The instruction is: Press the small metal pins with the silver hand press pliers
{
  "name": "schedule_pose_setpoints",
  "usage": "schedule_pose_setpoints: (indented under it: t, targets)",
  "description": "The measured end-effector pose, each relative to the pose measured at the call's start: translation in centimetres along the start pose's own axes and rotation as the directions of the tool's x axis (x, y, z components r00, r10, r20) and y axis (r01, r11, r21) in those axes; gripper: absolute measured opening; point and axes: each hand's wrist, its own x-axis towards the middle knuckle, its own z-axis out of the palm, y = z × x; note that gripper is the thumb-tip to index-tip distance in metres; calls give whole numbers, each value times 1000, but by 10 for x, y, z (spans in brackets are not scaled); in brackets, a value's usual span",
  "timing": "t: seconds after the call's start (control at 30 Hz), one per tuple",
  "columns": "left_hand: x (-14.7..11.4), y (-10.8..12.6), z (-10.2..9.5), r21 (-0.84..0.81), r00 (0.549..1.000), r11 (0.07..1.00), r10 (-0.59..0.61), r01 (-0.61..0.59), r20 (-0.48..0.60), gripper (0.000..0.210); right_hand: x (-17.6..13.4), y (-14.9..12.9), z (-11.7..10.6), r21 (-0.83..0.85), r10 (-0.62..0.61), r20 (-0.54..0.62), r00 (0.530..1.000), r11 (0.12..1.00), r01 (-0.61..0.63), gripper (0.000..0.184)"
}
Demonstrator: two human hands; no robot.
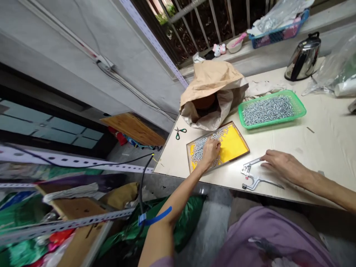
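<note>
My left hand [211, 150] is closed in a pinch over a shallow tray [241, 134] with a yellow bottom. Small silver metal pins [198, 150] lie heaped in the tray's left part and along its back edge. Whatever the left fingers hold is hidden. To the right, my right hand [280, 165] has its fingertips closed at the end of one arm of a silver plier-like tool [253, 181]. The tool lies on the table with its two long arms spread and its curved jaw to the left.
A green basket [300, 111] full of similar metal pins stands behind the tray. Beside it an open brown paper bag [214, 79] slumps. Green-handled scissors [179, 132] lie by the table's left edge. A steel kettle [303, 57] and clear plastic bags [333, 70] stand at the back right.
</note>
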Motion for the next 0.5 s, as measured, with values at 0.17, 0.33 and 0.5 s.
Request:
schedule_pose_setpoints:
  t: [0.17,0.33,0.5]
  targets:
    - [-57,39,19,-581,942,760,-122,292,314,16,-46,-13,36,-16,142,216,966,990,-141,13]
    - [-91,67,43,-610,865,647,-166,458,474,17,-52,-22,42,-34,183,228,956,983,-180,16]
    - [-96,68,51,-547,865,703,-198,453,461,15,-52,-29,42,-36,209,254,944,978,-207,15]
